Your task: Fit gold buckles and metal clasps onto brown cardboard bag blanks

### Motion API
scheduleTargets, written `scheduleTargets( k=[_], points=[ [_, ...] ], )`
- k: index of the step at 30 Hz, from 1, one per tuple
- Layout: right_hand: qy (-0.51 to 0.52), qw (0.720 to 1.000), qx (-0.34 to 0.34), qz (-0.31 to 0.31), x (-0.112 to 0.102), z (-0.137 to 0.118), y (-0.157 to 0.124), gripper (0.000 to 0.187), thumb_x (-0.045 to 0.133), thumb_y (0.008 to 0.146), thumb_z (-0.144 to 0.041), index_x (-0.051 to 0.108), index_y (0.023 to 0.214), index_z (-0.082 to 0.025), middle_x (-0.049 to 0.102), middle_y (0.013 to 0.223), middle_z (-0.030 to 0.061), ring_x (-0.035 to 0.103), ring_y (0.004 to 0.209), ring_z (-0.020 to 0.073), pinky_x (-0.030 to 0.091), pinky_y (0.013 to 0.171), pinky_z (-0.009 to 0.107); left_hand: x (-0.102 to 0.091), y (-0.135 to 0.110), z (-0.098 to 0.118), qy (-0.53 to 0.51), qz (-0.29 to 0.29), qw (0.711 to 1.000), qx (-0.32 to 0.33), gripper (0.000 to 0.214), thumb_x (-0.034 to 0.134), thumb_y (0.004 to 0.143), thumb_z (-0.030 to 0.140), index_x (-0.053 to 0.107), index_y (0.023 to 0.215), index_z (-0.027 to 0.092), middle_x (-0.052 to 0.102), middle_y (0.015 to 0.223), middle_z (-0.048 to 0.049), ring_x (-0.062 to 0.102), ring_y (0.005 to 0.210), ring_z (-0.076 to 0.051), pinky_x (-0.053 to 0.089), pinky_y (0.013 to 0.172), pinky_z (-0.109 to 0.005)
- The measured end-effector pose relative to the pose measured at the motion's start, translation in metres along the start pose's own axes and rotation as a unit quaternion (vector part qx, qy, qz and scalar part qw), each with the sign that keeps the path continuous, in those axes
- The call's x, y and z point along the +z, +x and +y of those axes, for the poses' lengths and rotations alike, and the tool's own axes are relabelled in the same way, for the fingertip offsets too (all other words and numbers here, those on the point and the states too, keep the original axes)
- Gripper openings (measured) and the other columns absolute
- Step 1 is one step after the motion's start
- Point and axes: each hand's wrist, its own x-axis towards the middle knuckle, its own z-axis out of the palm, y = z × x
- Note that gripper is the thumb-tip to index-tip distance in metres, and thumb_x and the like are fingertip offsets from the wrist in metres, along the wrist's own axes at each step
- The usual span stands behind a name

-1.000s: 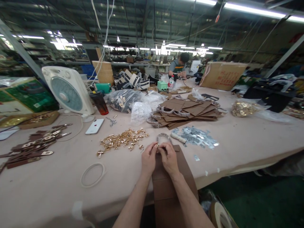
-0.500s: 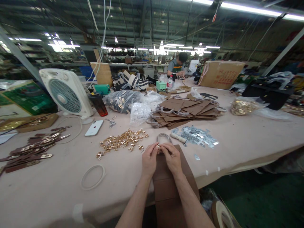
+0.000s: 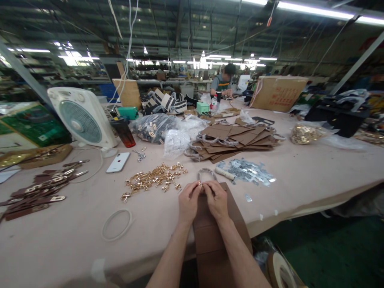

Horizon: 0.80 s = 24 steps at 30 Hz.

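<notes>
A long brown leather piece (image 3: 214, 232) lies across the table's near edge under my forearms. My left hand (image 3: 188, 201) and my right hand (image 3: 216, 199) meet at its far end, fingers pinched together on a small gold metal fitting (image 3: 200, 185). A clear loop handle (image 3: 206, 173) sticks out just beyond my fingertips. A scatter of gold metal fittings (image 3: 154, 178) lies to the left of my hands. A pile of silver metal plates (image 3: 247, 170) and a small white roll (image 3: 225, 173) lie to the right.
A stack of brown leather pieces (image 3: 237, 141) sits further back. A white phone (image 3: 118, 162), dark red cup (image 3: 123, 132), fan (image 3: 82, 118) and brown straps (image 3: 39, 188) are at left. A white ring (image 3: 117, 224) lies near the front. A person (image 3: 223, 82) works far off.
</notes>
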Motion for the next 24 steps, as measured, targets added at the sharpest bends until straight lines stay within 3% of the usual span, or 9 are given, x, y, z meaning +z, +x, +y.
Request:
scheduleTargets(
  k=[9, 18, 21, 24],
  points=[
    [0.052, 0.996, 0.066, 0.005, -0.003, -0.002, 0.001, 0.019, 0.060, 0.101, -0.033, 0.072, 0.092, -0.021, 0.072, 0.092, 0.0046, 0.065, 0.087, 0.0193, 0.051, 0.084, 0.031, 0.003, -0.003, 0.011, 0.050, 0.000, 0.996, 0.073, 0.021, 0.064, 0.100, 0.035, 0.077, 0.111, 0.023, 0.078, 0.109, -0.0070, 0.072, 0.100, -0.021, 0.058, 0.095, -0.035],
    [0.114, 0.988, 0.106, 0.011, -0.005, -0.004, 0.002, 0.023, 0.065, 0.097, -0.040, 0.074, 0.088, -0.020, 0.071, 0.089, 0.0039, 0.064, 0.087, 0.0201, 0.050, 0.084, 0.031, 0.003, -0.003, 0.010, 0.047, 0.004, 0.994, 0.100, 0.020, 0.065, 0.099, 0.033, 0.077, 0.113, 0.025, 0.078, 0.109, -0.0066, 0.073, 0.099, -0.021, 0.060, 0.094, -0.035],
    [0.198, 0.966, 0.169, 0.001, -0.003, 0.000, 0.001, 0.028, 0.069, 0.094, -0.047, 0.077, 0.099, -0.021, 0.074, 0.093, 0.0046, 0.065, 0.085, 0.0207, 0.052, 0.082, 0.033, 0.004, -0.002, 0.008, 0.027, 0.017, 0.995, 0.093, 0.020, 0.067, 0.098, 0.034, 0.078, 0.111, 0.025, 0.079, 0.109, -0.0066, 0.074, 0.100, -0.021, 0.060, 0.095, -0.035],
    [0.313, 0.915, 0.255, -0.021, 0.002, 0.007, -0.002, 0.045, 0.065, 0.093, -0.062, 0.079, 0.107, -0.021, 0.077, 0.094, 0.0069, 0.068, 0.083, 0.0226, 0.054, 0.076, 0.034, 0.004, -0.002, 0.008, 0.005, 0.012, 0.997, 0.077, 0.019, 0.067, 0.098, 0.033, 0.077, 0.111, 0.024, 0.079, 0.111, -0.0063, 0.074, 0.102, -0.021, 0.060, 0.096, -0.035]
  ],
)
